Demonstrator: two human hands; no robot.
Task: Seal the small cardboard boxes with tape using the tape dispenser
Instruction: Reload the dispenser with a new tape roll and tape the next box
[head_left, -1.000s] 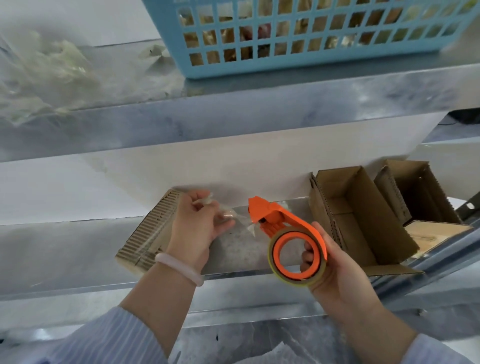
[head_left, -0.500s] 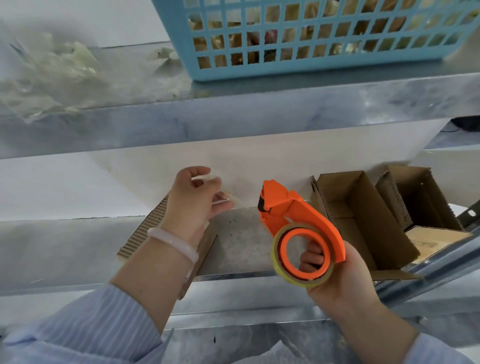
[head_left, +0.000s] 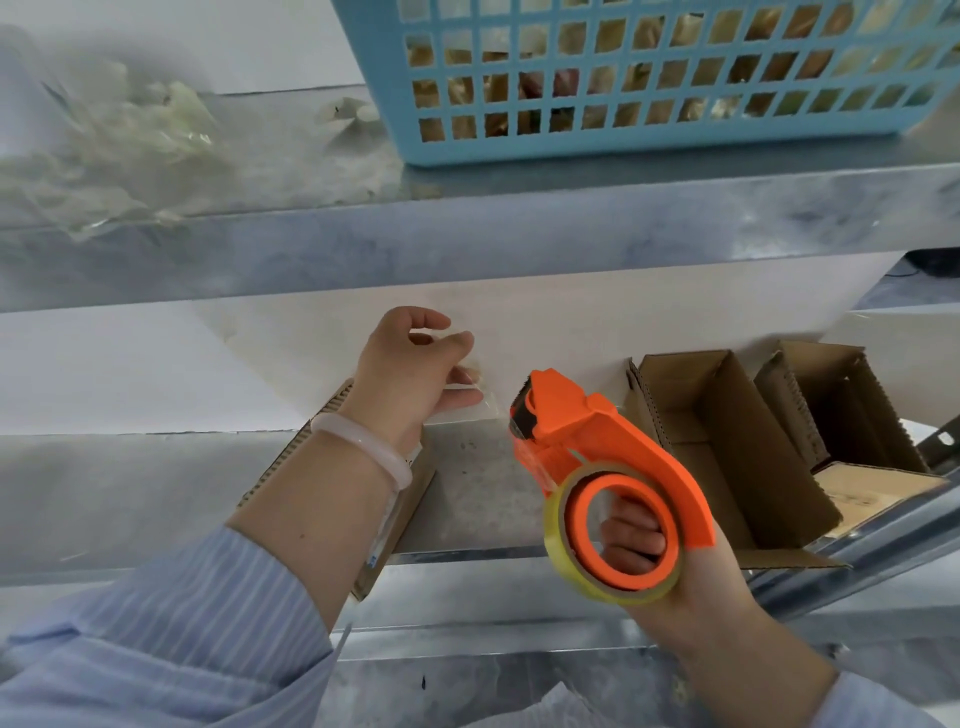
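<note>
My right hand (head_left: 680, 587) grips an orange tape dispenser (head_left: 597, 447) through its ring. A roll of clear yellowish tape (head_left: 558, 540) sits on it, and its cutter end points up and left. My left hand (head_left: 410, 374) is raised near the white wall, left of the cutter, and pinches a short strip of clear tape (head_left: 470, 389). Under my left wrist a small closed cardboard box (head_left: 283, 467) lies flat on the metal shelf (head_left: 478, 499); my forearm hides much of it.
Two open cardboard boxes (head_left: 727, 441) (head_left: 841, 405) stand on the shelf to the right of the dispenser. On the upper shelf sit a blue plastic basket (head_left: 623, 140) with bagged items and crumpled clear bags (head_left: 104, 140) at the left.
My left hand lifted off the box and moved up towards the wall with the tape strip. The dispenser drew away to the right, and the tape no longer stretches between them.
</note>
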